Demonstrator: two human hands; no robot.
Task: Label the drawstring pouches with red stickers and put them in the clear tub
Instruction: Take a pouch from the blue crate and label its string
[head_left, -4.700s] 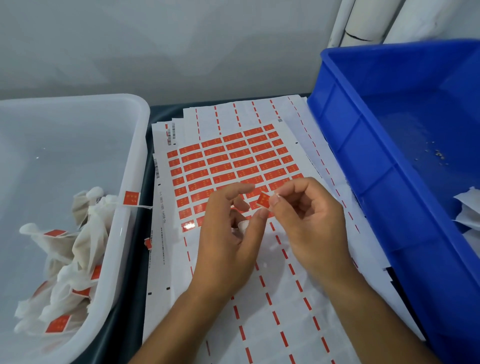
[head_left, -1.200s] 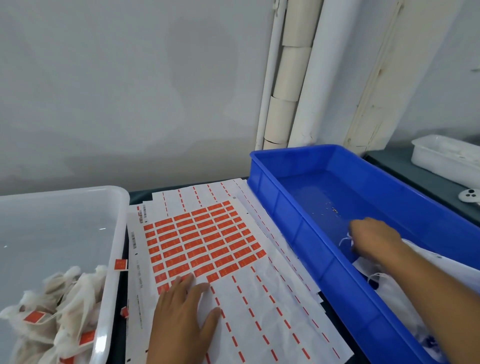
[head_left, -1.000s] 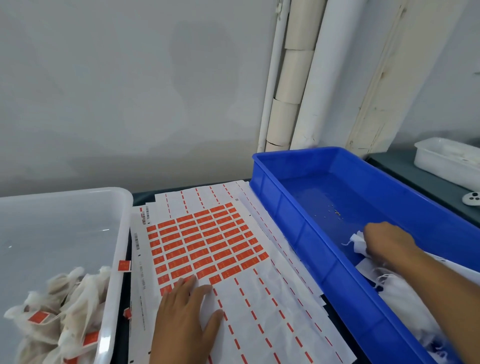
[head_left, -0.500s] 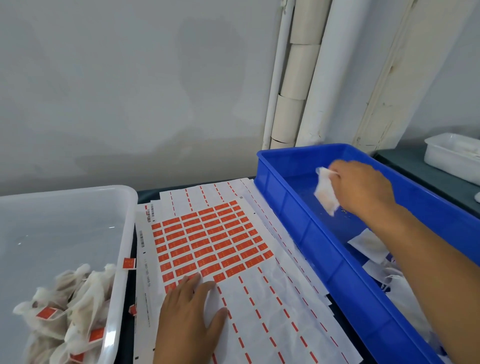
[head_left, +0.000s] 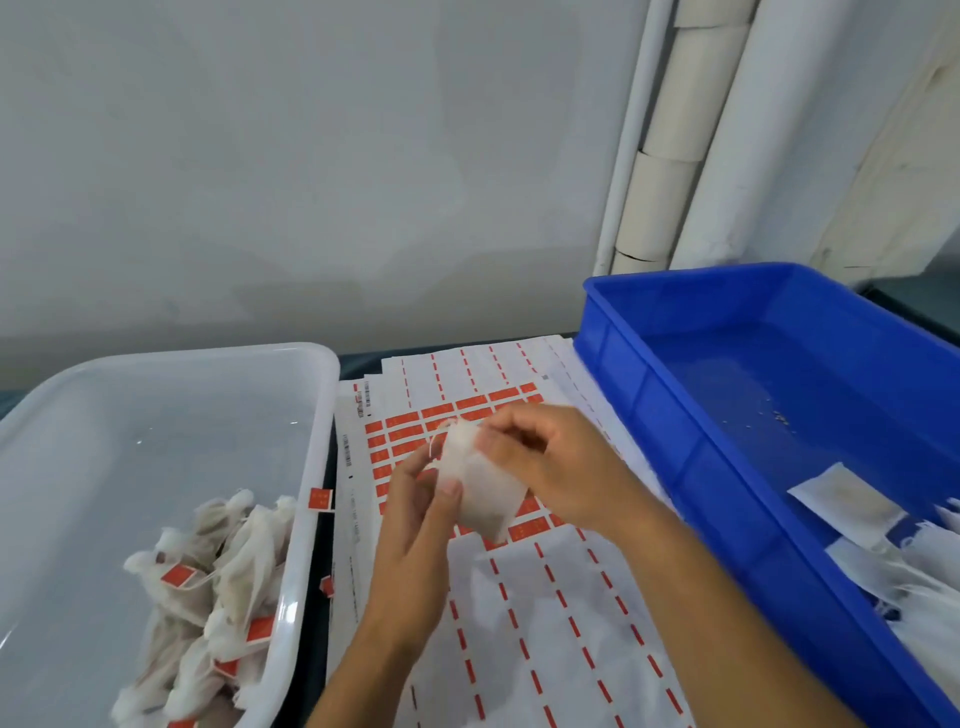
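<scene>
White drawstring pouch (head_left: 480, 491) held in the air above sticker sheet (head_left: 470, 415), between both hands, about mid-frame. Left hand (head_left: 415, 525) under and beside it, thumb pressed on the pouch's left face, fingers curled behind. Right hand (head_left: 545, 462) on the upper right edge, fingertips pinching near the gathered top; loose string end poking out at upper left. Slight motion blur, exact finger placement unclear.

Sheet of red stickers lying flat on dark table (head_left: 358, 364), many rows already peeled further down, only red dashes left on the backing. More sheets stacked beneath, fanned out.

Clear tub (head_left: 311, 467) to the left, touching the sheets' edge; pile of labelled pouches (head_left: 208, 597) in its near corner, red tags showing. One red sticker (head_left: 320, 500) stuck on the tub's rim, another scrap (head_left: 327, 586) lower down by the rim.

Blue crate (head_left: 675, 441) to the right, unlabelled pouches (head_left: 883, 545) lying in its near end, small crumbs on its floor. White pipes (head_left: 675, 130) against the wall behind.
</scene>
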